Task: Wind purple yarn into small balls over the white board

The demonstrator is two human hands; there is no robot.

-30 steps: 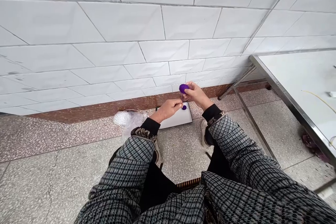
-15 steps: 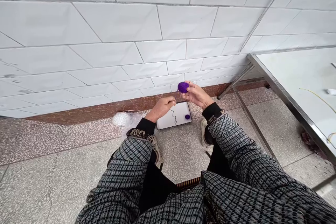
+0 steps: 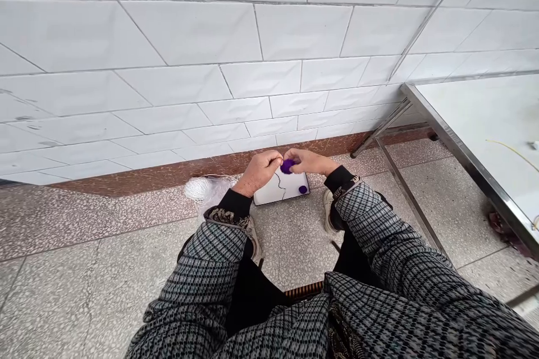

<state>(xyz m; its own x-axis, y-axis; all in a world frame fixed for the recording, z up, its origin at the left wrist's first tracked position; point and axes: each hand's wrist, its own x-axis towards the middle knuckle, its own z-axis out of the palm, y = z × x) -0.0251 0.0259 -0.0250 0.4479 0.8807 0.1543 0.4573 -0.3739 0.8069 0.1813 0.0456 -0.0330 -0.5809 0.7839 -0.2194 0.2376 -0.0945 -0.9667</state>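
Observation:
My right hand is closed around a purple ball of yarn, holding it above the floor. Close beside it, my left hand pinches the yarn strand between thumb and fingers. A dark strand hangs below my left hand, over a shallow white tray with a dark rim on the floor. At the tray's right end sits a second, smaller purple ball. The fingertips partly hide the held ball.
White yarn in a clear plastic bag lies on the floor left of the tray. A metal-framed table stands at the right, with a yellow strand on top. The tiled wall rises in front.
My right hand has lowered and turned over the purple ball, with its fingers now pointing toward my left hand. The two hands are closer together.

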